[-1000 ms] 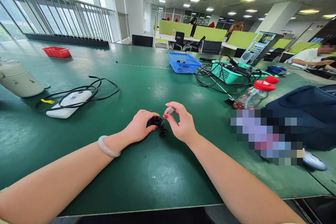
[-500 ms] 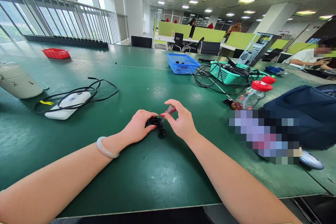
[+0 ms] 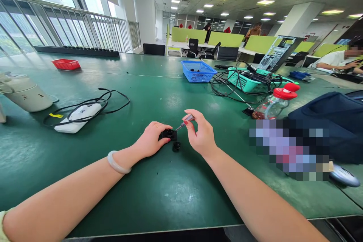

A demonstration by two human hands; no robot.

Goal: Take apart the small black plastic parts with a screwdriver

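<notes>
My left hand (image 3: 151, 138) is closed on a small black plastic part (image 3: 169, 134), thumb along its near side and fingers behind, holding it at the green tabletop (image 3: 136, 196). Pinched between the thumb and fingers of my right hand (image 3: 202, 132) is a slim screwdriver (image 3: 187, 119), its handle partly covered. The thin metal shaft slants down to the left, with the tip at the right end of the black part; whether it touches I cannot tell. A second small black piece (image 3: 176, 146) lies on the table just in front of the held part.
To the left lie a white box with a black cable (image 3: 79, 117), a pale jug (image 3: 27, 90) and a red tray (image 3: 66, 64). A blue basket (image 3: 198, 72), a green basket of cables (image 3: 246, 82), a red-lidded bottle (image 3: 273, 104) and a dark bag (image 3: 334, 124) stand right. A person (image 3: 331, 60) sits far right.
My right hand has drawn slightly up and to the right, and the screwdriver's shaft now shows more plainly. The left hand still holds the black part. The view has shifted a little.
</notes>
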